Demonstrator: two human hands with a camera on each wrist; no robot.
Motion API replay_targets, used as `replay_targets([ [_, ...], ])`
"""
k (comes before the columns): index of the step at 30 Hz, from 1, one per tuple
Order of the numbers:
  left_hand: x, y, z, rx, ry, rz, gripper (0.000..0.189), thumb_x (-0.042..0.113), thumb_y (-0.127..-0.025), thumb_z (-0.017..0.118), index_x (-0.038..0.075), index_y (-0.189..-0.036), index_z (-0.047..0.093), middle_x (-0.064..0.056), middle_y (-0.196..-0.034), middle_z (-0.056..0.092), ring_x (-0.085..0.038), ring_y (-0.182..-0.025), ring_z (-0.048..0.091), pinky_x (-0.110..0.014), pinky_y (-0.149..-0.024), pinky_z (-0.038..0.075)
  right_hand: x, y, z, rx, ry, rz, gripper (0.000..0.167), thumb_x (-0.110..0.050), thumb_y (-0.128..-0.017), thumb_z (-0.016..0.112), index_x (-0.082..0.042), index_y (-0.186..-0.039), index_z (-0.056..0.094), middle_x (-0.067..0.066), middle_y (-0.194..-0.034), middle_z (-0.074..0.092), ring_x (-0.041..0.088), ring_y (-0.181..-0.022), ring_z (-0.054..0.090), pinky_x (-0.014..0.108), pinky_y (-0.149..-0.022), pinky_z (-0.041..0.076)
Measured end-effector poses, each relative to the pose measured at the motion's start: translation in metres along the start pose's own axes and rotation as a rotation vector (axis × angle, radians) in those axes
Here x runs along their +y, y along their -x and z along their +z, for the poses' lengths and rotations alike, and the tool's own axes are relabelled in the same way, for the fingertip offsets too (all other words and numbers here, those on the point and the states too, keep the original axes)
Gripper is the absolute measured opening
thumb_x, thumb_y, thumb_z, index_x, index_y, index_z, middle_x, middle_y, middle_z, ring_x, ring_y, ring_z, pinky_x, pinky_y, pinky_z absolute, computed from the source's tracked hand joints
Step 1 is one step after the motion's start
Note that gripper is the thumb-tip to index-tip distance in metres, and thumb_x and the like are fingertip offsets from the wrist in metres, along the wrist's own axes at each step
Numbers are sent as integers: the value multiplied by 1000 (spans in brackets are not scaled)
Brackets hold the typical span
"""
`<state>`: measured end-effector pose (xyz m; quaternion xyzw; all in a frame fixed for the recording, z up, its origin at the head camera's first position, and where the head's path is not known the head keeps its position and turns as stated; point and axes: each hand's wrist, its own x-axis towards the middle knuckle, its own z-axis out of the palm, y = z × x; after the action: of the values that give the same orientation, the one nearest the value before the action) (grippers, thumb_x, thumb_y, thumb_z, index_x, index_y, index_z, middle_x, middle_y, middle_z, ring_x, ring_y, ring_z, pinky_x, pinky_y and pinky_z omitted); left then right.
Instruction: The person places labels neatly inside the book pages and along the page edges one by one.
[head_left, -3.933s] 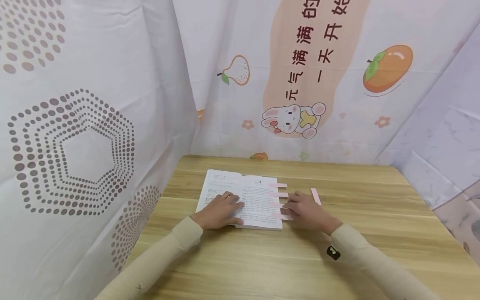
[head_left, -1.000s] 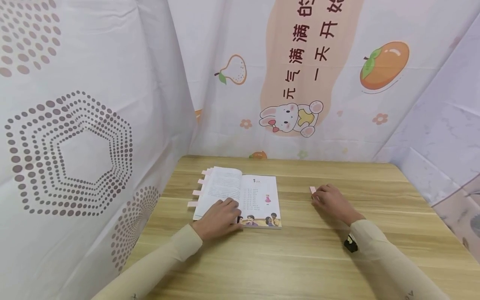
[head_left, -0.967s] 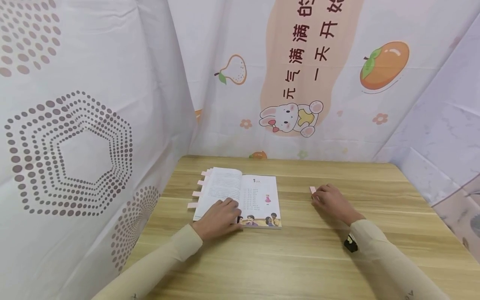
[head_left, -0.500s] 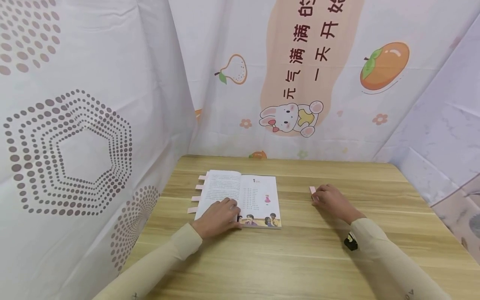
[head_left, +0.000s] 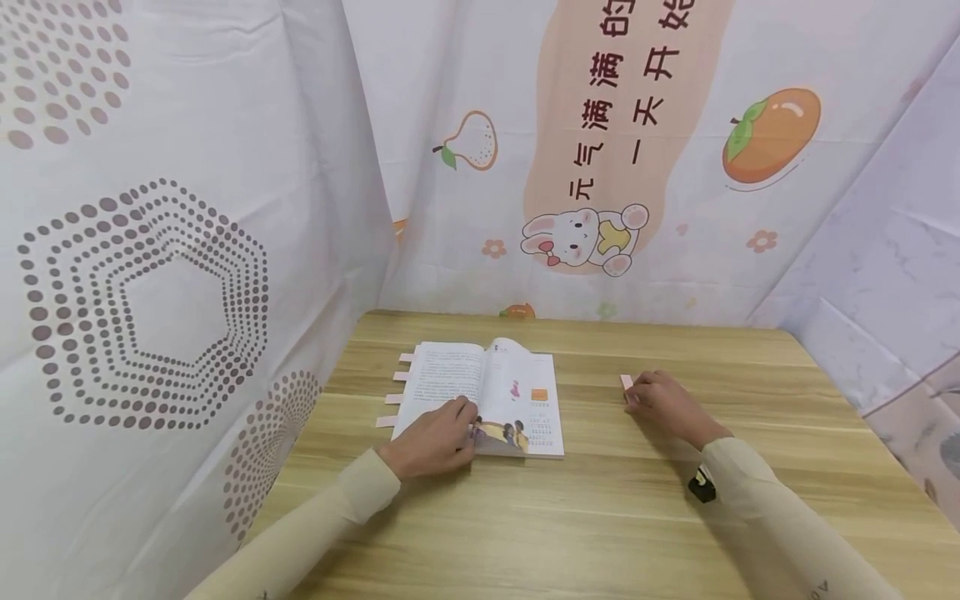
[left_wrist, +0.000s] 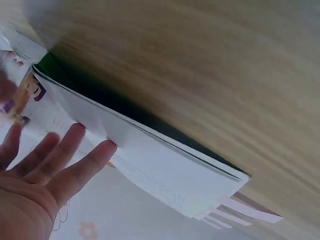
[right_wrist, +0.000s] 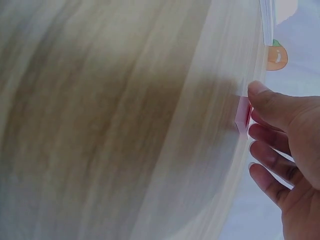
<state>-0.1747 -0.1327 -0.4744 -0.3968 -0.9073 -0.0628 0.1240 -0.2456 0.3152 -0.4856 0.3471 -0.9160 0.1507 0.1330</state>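
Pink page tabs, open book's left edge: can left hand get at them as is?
Probably yes: the pink page tabs jut past the edge uncovered, and the left hand is close. It rests on the open book, though, so may have to lift off.

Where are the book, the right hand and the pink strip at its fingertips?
Book (head_left: 448,372), head view: on the left page's print.
Right hand (head_left: 667,406), head view: on its back.
Pink strip (head_left: 627,381), head view: on its uncovered end.

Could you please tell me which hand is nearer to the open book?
Left: the left hand rests on the book, while the right hand is apart, beyond its right edge.
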Motion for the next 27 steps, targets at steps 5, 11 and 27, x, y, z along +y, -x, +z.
replay_targets([
  [5,0,0,-1,97,49,-56,32,8,-87,60,5,-117,50,-2,-102,49,-6,-75,44,-19,-59,45,0,1,-1,-11,-2,11,8,-8,-85,84,-6,-87,77,9,-93,69,24,-84,59,42,-72,53],
  [11,-4,-1,1,219,-67,-53,57,1,-88,62,7,-141,41,-24,-135,46,-21,-85,61,-27,-59,53,0,1,-1,-6,1,11,8,-8,-85,84,-6,-87,77,8,-92,69,22,-82,58,40,-71,52],
  [27,-9,1,-2,87,-343,15,16,8,-85,72,14,-100,71,-7,-108,67,-32,-109,61,-58,-107,37,0,2,-1,-15,-9,5,6,-7,-86,84,-7,-87,78,9,-92,69,25,-83,61,43,-72,54],
])
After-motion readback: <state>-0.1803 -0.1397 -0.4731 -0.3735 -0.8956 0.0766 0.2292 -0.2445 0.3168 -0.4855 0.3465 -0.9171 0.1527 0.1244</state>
